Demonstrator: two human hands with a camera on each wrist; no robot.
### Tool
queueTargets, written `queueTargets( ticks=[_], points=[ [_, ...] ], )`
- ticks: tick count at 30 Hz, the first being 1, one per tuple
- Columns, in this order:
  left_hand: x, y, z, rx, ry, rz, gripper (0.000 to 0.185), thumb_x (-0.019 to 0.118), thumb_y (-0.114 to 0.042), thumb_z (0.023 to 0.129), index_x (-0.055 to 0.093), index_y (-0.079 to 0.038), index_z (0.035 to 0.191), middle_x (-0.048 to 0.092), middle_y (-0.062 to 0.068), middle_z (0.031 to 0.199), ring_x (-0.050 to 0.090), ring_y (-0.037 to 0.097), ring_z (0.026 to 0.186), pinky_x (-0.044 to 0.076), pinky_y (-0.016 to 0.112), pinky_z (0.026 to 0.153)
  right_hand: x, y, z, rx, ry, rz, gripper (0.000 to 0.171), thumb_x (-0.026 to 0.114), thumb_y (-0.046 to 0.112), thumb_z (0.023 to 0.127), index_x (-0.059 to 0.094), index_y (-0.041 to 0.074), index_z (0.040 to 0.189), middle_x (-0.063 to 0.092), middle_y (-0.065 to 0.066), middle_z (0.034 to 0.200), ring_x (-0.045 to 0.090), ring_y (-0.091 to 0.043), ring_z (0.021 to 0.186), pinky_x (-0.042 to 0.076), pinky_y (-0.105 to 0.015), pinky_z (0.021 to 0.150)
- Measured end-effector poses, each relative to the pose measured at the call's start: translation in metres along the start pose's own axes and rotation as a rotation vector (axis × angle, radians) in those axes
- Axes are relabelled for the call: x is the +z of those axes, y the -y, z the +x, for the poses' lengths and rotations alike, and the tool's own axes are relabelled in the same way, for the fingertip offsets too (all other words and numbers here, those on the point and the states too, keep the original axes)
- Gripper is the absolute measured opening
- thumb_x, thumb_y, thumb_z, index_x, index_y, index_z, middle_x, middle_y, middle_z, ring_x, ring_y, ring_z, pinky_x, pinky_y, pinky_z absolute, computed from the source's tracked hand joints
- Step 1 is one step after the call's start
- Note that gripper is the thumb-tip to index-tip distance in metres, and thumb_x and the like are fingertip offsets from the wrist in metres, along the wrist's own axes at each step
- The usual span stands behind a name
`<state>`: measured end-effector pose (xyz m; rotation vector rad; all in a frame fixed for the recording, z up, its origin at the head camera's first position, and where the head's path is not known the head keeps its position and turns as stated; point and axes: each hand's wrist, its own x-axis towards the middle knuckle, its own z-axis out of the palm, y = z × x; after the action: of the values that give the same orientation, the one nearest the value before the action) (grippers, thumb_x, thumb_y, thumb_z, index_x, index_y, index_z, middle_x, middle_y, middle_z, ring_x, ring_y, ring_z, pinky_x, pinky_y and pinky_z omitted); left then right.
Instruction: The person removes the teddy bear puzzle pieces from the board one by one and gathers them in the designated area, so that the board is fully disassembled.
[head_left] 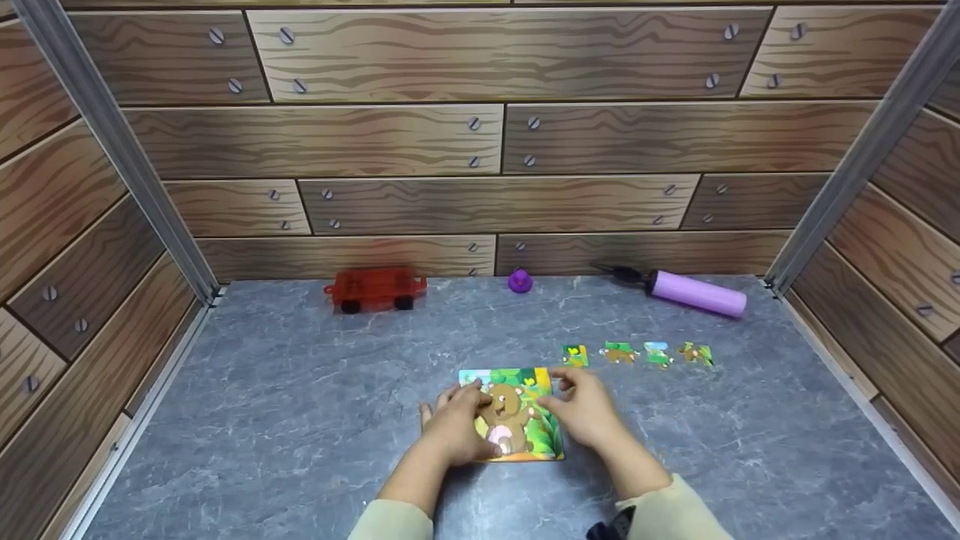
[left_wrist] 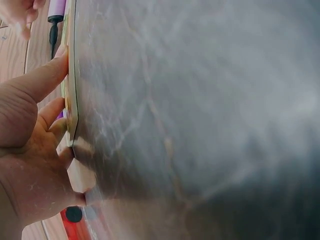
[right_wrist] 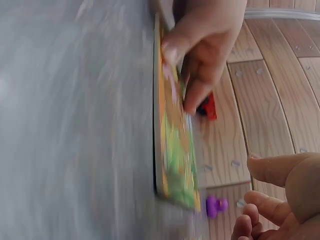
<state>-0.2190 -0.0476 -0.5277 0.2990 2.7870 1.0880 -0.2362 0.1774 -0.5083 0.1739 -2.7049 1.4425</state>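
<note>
Head view: both hands are working a bear puzzle board lying flat on the grey marble-look surface, near its front middle. Left hand is resting on the board's left edge, fingers curling over it; right hand is sitting at the board's right edge with loosely bent fingers, can't tell if it's actually gripping. Four loose puzzle pieces are lying in a row just behind-right of the board. Along the back: red toy car, small purple knob, lilac pump. Walls are showing printed wood planks with screw heads, metal posts in the corners. Left wrist view: only this one is showing the board edge-on, with the left hand thumb along the rim and fingers tucked against the picture side. Right wrist view: blurry; the right hand is hovering clear of the board, fingers relaxed and spread, while the other hand is pinching the far edge. No readable writing or labels anywhere.
</note>
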Motion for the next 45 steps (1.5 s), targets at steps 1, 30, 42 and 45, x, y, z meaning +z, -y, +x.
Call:
queueTargets(
  ticks=[1, 30, 42, 45],
  points=[
    [0.0, 0.0, 0.0, 0.002, -0.001, 0.0, 0.071, 0.098, -0.024, 0.071, 0.069, -0.01, 0.134, 0.045, 0.008, 0.164, 0.029, 0.043, 0.154, 0.0, 0.083, 0.116, 0.005, 0.002, -0.001, -0.014, 0.004, 0.002, 0.048, 0.085, 0.001, 0.084, 0.068, -0.011, 0.127, 0.064, -0.019, 0.101, 0.059, -0.025, 0.086, 0.053, -0.039, 0.076],
    [-0.013, 0.002, 0.005, 0.03, 0.041, 0.01, 0.072, 0.097, -0.013, 0.068, 0.071, -0.008, 0.134, 0.052, 0.009, 0.16, 0.04, 0.043, 0.146, 0.013, 0.083, 0.114, 0.06, 0.006, -0.017, -0.097, 0.139, -0.195, 0.036, 0.084, 0.006, 0.085, 0.076, 0.0, 0.12, 0.066, -0.013, 0.113, 0.066, -0.029, 0.101, 0.056, -0.052, 0.091],
    [-0.013, 0.015, 0.012, 0.02, -0.035, 0.019, 0.094, 0.104, -0.023, 0.061, 0.063, 0.002, 0.142, 0.052, 0.015, 0.155, 0.043, 0.044, 0.145, 0.025, 0.07, 0.119, 0.061, 0.01, -0.016, -0.025, 0.132, -0.162, 0.037, 0.084, 0.005, 0.085, 0.076, 0.003, 0.121, 0.066, -0.008, 0.109, 0.064, -0.024, 0.098, 0.055, -0.049, 0.09],
    [-0.014, 0.015, 0.013, 0.005, -0.031, 0.03, 0.096, 0.105, -0.025, 0.061, 0.062, 0.001, 0.143, 0.05, 0.015, 0.156, 0.041, 0.044, 0.146, 0.026, 0.068, 0.119, 0.061, 0.01, -0.016, 0.001, 0.118, -0.132, 0.037, 0.085, 0.005, 0.084, 0.076, 0.003, 0.12, 0.068, -0.007, 0.11, 0.064, -0.024, 0.1, 0.055, -0.048, 0.091]
  ],
)
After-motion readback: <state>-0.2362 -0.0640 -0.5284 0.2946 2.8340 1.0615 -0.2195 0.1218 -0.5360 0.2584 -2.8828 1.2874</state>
